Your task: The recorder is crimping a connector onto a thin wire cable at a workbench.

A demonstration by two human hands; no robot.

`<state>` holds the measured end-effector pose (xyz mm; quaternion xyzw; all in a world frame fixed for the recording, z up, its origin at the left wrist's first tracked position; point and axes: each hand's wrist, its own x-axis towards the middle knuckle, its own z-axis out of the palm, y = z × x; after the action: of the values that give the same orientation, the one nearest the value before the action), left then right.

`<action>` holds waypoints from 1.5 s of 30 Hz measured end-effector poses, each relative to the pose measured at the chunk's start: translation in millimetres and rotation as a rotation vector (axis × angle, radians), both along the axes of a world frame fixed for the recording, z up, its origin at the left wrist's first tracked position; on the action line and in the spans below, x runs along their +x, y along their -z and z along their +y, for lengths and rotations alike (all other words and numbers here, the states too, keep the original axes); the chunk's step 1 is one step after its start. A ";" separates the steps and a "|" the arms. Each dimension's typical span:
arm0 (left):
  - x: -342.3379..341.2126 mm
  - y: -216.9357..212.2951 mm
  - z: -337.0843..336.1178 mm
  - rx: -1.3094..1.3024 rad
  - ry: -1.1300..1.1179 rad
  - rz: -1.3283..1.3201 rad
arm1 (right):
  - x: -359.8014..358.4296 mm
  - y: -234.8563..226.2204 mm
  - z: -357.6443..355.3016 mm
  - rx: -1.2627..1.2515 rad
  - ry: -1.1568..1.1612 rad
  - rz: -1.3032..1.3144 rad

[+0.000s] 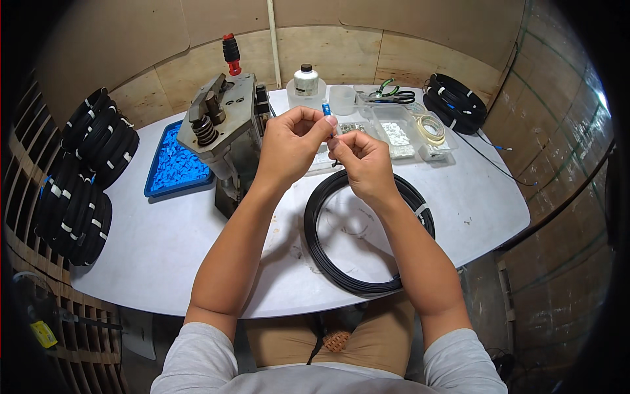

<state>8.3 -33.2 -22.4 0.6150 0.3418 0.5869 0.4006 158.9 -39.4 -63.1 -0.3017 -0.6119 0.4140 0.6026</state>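
Above the middle of the table, both hands are close together, fingertips nearly touching. My left hand [292, 141] pinches a small blue connector [327, 110], which stands upright from between thumb and fingers. Just below it, my right hand [369, 163] is closed in a pinch at the connector's lower end, where a short piece of black cable [335, 163] shows. The fingers hide the joint between cable and connector. Beneath my right hand and forearm lies a coil of black cable [317, 230] with a white tie, flat on the white table [170, 256].
A metal hand press [230, 108] stands left of my hands. Beside it is a blue tray [155, 176] of blue pieces. Behind are a white bottle [306, 82], clear boxes [396, 134], tape rolls [430, 128] and scissors [394, 97]. Cable coils [79, 210] sit far left, another [456, 102] back right.
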 end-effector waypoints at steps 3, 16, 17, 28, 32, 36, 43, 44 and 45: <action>0.5 -2.8 -4.6 0.002 0.030 0.063 | 2.7 -0.3 0.5 -0.010 0.005 -0.004; 0.9 -1.1 -0.8 -0.009 0.026 -0.004 | 3.1 3.0 3.7 -0.014 -0.039 0.017; 1.6 -1.2 -0.9 -0.010 0.031 -0.015 | 3.1 2.5 3.2 -0.014 -0.039 0.016; 0.8 -1.5 -1.4 -0.016 0.033 -0.011 | 2.8 3.2 4.2 -0.020 -0.061 0.038; 0.5 -2.0 -1.5 -0.015 0.031 0.002 | 3.4 3.6 4.7 -0.032 -0.061 0.022; -1.3 -0.7 -0.3 -0.011 0.060 0.043 | 4.4 3.9 4.7 -0.026 -0.056 0.018; -0.7 0.9 1.2 -0.024 0.030 0.055 | 3.8 2.3 3.5 -0.031 -0.051 0.015; 0.0 -0.4 -0.1 -0.019 0.033 0.030 | 3.7 2.4 3.9 -0.030 -0.052 0.015; 0.3 -1.3 -0.8 -0.014 0.035 0.004 | 3.6 2.8 4.5 -0.028 -0.052 0.017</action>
<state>8.6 -34.0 -21.1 0.6191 0.3360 0.5763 0.4144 162.5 -34.9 -65.9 -0.2905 -0.6085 0.4404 0.5928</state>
